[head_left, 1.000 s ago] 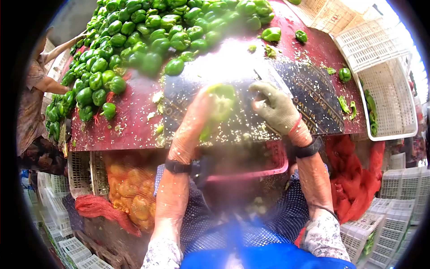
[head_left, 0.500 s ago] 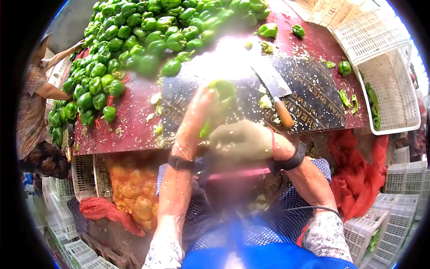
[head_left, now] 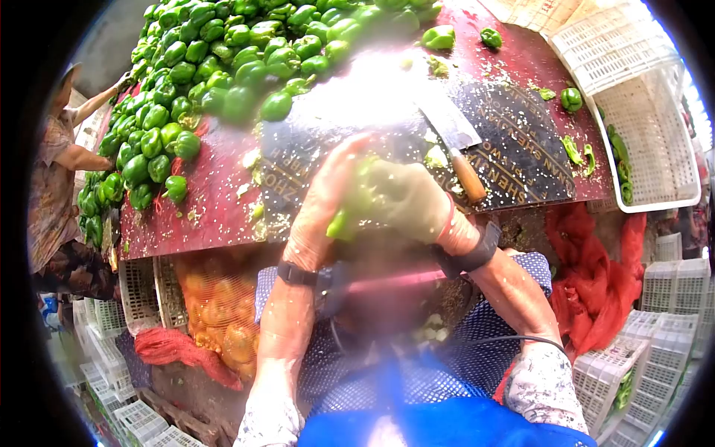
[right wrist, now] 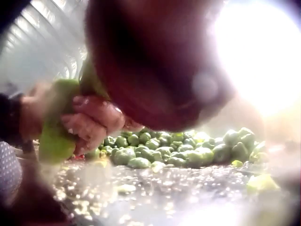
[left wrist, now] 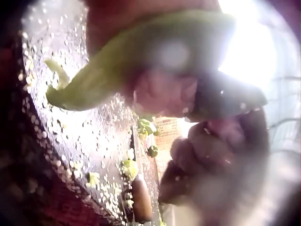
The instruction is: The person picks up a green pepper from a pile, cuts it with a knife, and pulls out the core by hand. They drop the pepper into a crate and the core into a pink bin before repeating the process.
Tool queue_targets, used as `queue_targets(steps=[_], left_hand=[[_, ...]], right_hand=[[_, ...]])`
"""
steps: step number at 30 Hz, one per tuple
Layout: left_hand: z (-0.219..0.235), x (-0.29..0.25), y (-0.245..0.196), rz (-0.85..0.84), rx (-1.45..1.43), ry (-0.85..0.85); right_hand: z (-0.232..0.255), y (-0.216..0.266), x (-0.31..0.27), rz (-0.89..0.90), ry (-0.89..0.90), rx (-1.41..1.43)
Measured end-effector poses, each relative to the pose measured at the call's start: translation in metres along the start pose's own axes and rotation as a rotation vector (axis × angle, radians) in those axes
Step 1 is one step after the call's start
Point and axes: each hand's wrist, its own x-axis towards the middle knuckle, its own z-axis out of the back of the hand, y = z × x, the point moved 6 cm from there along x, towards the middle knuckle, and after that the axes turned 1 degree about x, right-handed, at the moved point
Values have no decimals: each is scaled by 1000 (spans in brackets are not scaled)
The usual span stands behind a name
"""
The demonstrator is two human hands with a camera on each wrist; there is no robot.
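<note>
In the head view, a halved-looking green bell pepper point(head_left: 363, 186) is between the two hands, low over the black board point(head_left: 290, 160). My bare left hand point(head_left: 322, 201) grips it; in the right wrist view the left fingers point(right wrist: 96, 117) curl round the pepper point(right wrist: 56, 136). My gloved right hand point(head_left: 410, 201) is at the pepper's other side, its curled fingers point(left wrist: 207, 146) close against it in the left wrist view. Blur and glare hide the finer contact. A cleaver point(head_left: 454, 138) with a wooden handle lies on the board, right of both hands.
A big heap of green peppers point(head_left: 216, 59) covers the table's back left. White crates point(head_left: 648, 149) stand at the right. Seeds and scraps point(head_left: 436, 155) litter the board. Below the table edge is a pink-rimmed tub point(head_left: 395, 281). Another person point(head_left: 63, 164) stands at the left.
The right hand came away from the knife, leaving it on the board, dropped toward the table's near edge, then rose to the pepper. The left hand has kept hold of the pepper.
</note>
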Motion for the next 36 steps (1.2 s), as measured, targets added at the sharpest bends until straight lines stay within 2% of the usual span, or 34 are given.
queue_targets(steps=[1,2,3,5,6,9,11,15,16,18,19,21,22,25,26,27,29,30,31,32,33,34,35,36], left_hand=[[1,0,3,39,-30,-11],[1,0,5,76,-60,-17],[1,0,8,114,-93,-25],[-2,-1,8,35,-38,-30],[-1,2,9,16,-28,-12],[2,-3,6,-24,110,56],[2,-3,11,-68,245,109],[0,0,11,-58,298,51],[-1,-1,6,-78,286,36],[11,4,-2,-130,-30,37],[15,3,-6,-152,-191,36],[16,2,-10,-152,-231,2],[16,1,-13,-152,-250,-14],[13,5,4,-33,-307,-64],[10,8,11,21,-317,-82],[5,10,15,40,-351,-113],[17,15,33,-53,-68,-129],[10,11,23,-23,-140,-49],[12,12,13,-48,-136,-39],[15,13,4,-73,-133,-29],[25,15,0,-75,-175,-103],[31,18,5,-67,-171,-102],[33,23,9,-65,-163,-92],[30,24,6,-65,-34,-123]], right_hand=[[0,7,-2,25,2,-116],[2,6,-2,-29,-24,-32],[3,5,-1,-43,-9,-129],[6,3,2,-75,26,-320],[5,2,0,-11,-20,-409],[2,-11,-3,-77,-11,-554],[-1,-11,-7,-31,-33,-579],[-2,-12,-9,93,-45,-641],[-4,-14,-8,62,52,-745],[0,-18,-7,6,248,-953],[6,-24,-10,38,234,-1002],[15,-28,-11,97,191,-1100],[15,-16,-10,168,113,-1002],[14,6,-4,252,-93,-309],[10,12,-4,328,-116,-286],[2,15,-5,324,-149,-326],[-3,-12,-2,296,-181,-261],[1,-20,0,148,-205,90],[5,-22,2,-2,-224,437],[21,-7,-3,-6,-258,248],[17,-1,-4,31,-261,118],[14,6,-5,68,-269,-13],[4,11,-6,191,-236,-298],[-11,14,-6,199,-231,-400]])
